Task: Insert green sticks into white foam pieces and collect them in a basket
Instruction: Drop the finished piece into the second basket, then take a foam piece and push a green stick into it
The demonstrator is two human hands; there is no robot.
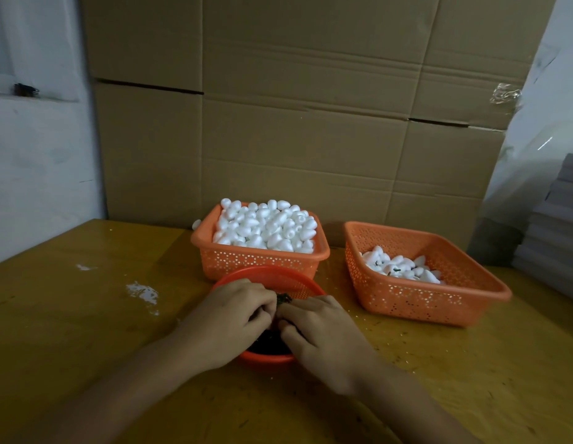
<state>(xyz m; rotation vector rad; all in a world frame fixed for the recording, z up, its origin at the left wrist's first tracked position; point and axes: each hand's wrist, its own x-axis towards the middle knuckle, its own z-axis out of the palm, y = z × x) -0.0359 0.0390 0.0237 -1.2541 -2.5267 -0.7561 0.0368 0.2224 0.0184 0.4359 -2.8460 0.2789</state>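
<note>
A round red bowl of dark green sticks sits at the table's near middle. Both hands hover over it, fingertips meeting. My left hand and my right hand pinch a small bunch of green sticks between them. No foam piece shows in either hand. Behind the bowl stands an orange basket heaped with plain white foam pieces. To the right, a second orange basket holds foam pieces with green sticks in them.
The yellow wooden table carries white smears at left and green crumbs around the bowl. One foam piece lies behind the left basket. Cardboard boxes wall off the back. Stacked grey sheets stand at far right.
</note>
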